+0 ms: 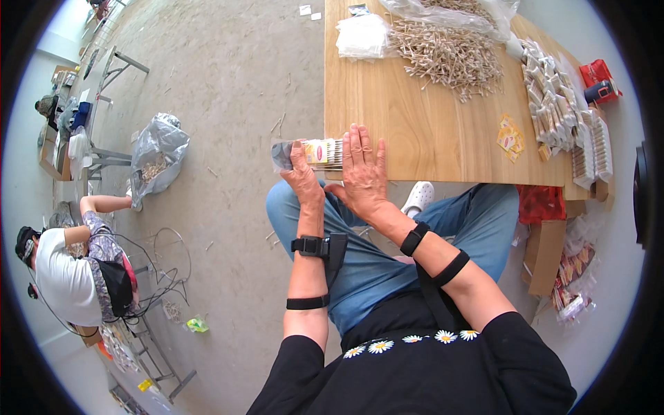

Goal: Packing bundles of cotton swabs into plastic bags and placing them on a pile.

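Note:
At the table's near left corner lies a clear packet of cotton swabs [334, 153] with a yellow and white card inside. Its left end, which looks empty of swabs, juts out past the table edge. My left hand [302, 181] grips the packet there, thumb on top. Flat across the packet's right end rests my right hand [364, 180], fingers stretched out and covering part of the swabs. Farther back on the wooden table [429, 131] is a big heap of loose cotton swabs [456, 62].
Clear empty bags [363, 37] lie beside the heap. Yellow cards [510, 138] and many filled packets [553, 97] are at the right. A cardboard box [545, 256] stands below. Off left, a person [69, 277] sits near a grey plastic bag [160, 149] on the floor.

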`<action>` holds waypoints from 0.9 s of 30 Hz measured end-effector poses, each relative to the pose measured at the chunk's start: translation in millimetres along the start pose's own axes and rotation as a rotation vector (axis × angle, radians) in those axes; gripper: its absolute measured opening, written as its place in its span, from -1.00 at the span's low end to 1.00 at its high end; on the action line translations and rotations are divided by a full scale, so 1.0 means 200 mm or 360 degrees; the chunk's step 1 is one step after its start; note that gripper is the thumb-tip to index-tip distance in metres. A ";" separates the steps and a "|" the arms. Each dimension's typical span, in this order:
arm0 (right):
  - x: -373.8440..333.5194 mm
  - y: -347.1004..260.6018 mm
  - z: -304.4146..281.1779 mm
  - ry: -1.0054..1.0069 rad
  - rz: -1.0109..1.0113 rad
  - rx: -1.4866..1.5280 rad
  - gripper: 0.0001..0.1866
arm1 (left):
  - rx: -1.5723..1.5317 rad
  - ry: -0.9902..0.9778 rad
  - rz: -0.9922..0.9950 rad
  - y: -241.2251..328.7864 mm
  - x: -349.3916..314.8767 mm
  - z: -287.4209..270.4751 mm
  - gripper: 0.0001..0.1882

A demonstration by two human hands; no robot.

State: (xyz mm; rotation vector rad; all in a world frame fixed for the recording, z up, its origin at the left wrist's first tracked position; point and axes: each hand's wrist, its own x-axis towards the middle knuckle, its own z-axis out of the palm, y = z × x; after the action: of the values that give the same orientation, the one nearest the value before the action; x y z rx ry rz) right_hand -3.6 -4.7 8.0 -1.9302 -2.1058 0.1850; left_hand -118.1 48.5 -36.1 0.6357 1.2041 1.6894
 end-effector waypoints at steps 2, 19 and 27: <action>0.01 -0.01 0.00 -0.0025 0.0000 -0.0007 0.27 | -0.0007 -0.0003 -0.0015 0.01 -0.01 0.02 -0.77; 0.01 0.02 -0.02 -0.0077 0.0009 -0.0067 0.27 | -0.0254 0.0115 -0.0379 0.08 0.01 -0.03 -0.76; 0.01 0.01 0.00 -0.0078 0.0019 -0.0163 0.27 | -0.0202 0.0009 -0.0212 0.03 0.02 -0.03 -0.80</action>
State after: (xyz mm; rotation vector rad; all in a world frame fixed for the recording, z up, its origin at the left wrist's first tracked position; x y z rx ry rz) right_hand -2.3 -1.8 7.6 -2.0160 -2.1746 0.1306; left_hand -127.3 48.7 -32.9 0.4636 1.1084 1.6411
